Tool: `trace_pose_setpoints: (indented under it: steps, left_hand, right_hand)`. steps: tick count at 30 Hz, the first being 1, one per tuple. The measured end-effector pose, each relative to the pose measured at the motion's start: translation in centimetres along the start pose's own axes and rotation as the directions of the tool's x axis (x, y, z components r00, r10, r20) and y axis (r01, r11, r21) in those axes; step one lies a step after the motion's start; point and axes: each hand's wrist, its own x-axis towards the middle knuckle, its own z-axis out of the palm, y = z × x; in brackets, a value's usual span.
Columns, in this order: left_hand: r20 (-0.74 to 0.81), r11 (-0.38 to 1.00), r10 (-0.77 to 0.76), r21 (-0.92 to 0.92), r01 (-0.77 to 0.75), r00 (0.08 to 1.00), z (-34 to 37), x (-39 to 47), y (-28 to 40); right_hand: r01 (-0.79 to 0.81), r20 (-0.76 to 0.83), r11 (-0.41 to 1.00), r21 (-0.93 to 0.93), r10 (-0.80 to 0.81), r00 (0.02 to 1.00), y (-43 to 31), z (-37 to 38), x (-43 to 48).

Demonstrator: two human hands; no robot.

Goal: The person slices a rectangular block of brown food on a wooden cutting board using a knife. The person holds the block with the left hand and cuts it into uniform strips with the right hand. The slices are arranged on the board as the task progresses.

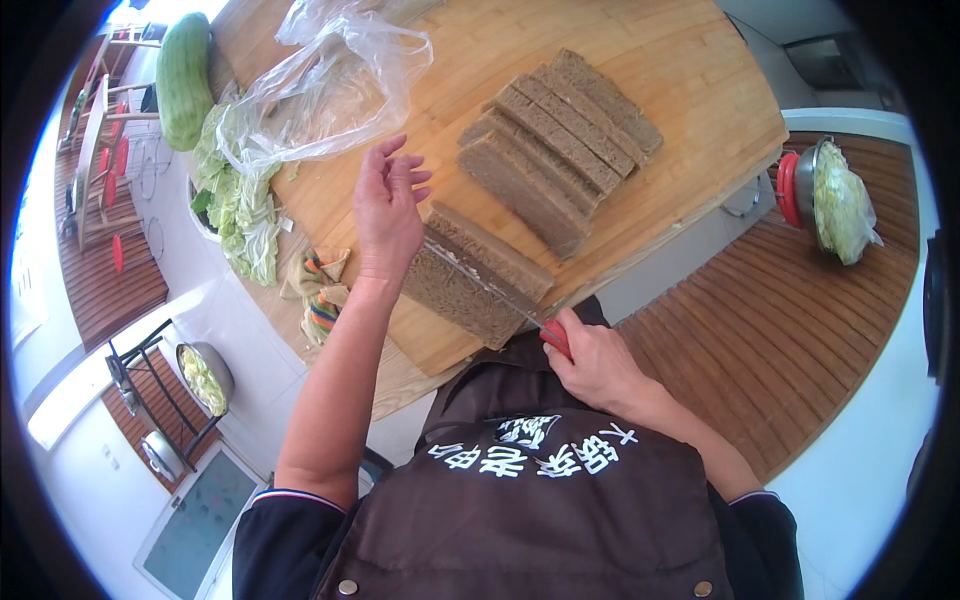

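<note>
My right hand [596, 360] grips the red handle of a knife [556, 339]. Its blade lies along the cut between a brown block of food [465, 300] and a strip [491, 251] beside it; whitish bits cling to the blade. My left hand [390, 187] is raised over the wooden board [697, 82], fingers apart and holding nothing, just beyond the block's far end. Several thick slices [555, 142] of the same brown food, which looks like a firm jelly with shreds in it, lean in an overlapping row farther up the board. Which food it is, I cannot tell.
A clear plastic bag [330, 97], cabbage leaves [244, 195] and a large green gourd [184, 82] lie at the upper left. A crumpled patterned cloth [321, 296] is left of my forearm. Bowls of chopped cabbage stand to the right [840, 202] and lower left [206, 379], off the table.
</note>
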Motion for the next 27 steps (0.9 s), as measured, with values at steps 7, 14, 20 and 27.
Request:
trace_pose_setpoints:
  steps: [7, 14, 20, 27]
  left_hand:
    - [0.078, 0.8, 0.31, 0.517, -0.305, 0.947, 0.5, -0.4, 1.9]
    - [0.073, 0.751, 0.207, 0.627, -0.206, 0.976, 1.9, 0.0, 2.3]
    - [0.082, 0.784, 0.166, 0.594, -0.182, 0.983, 1.1, -0.7, 2.3]
    - [0.041, 0.789, 0.144, 0.598, -0.14, 0.989, 0.4, -1.3, 1.4]
  right_hand:
    - [0.054, -0.011, 0.998, 0.04, -0.054, 0.999, 0.8, 0.2, 0.9]
    - [0.023, 0.004, 1.0, -0.012, -0.023, 1.0, 1.6, -0.6, 1.2]
    - [0.038, 0.022, 0.997, 0.065, -0.039, 0.999, 1.3, 0.1, 1.1]
    - [0.007, 0.029, 0.999, 0.052, -0.009, 1.0, 1.3, 0.7, 1.6]
